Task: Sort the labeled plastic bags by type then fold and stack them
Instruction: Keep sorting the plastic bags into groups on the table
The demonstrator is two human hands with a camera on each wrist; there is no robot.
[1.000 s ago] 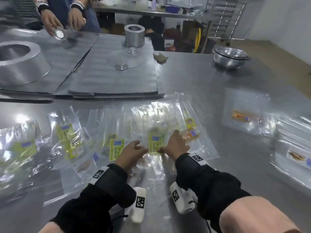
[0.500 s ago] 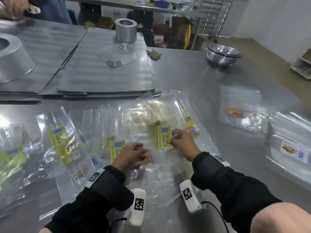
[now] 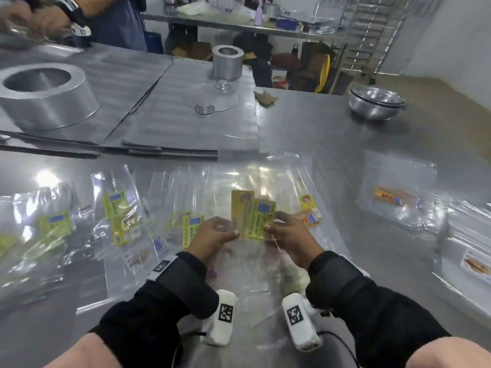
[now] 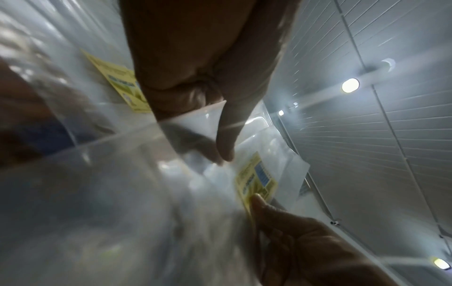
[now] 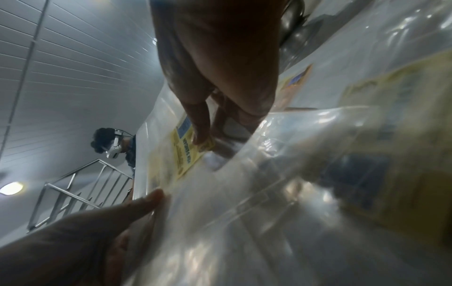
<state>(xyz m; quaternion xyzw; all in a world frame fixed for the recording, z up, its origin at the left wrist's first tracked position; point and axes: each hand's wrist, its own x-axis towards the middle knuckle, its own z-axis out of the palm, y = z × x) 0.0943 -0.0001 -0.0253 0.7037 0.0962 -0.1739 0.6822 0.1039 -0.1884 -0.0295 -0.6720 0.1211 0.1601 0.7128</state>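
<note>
Both hands are on the same little bunch of clear bags with yellow-green labels (image 3: 253, 216), lifted just off the counter (image 3: 332, 134). The left hand (image 3: 212, 236) pinches its left edge, the right hand (image 3: 289, 235) pinches the right. More flat bags (image 3: 117, 216) with the same label lie spread to the left, orange-labelled ones (image 3: 393, 195) off to the right. All look flat, nothing visible inside. Stacked steel bowls (image 3: 377, 102) sit at the far right; can't tell what's in them.
</note>
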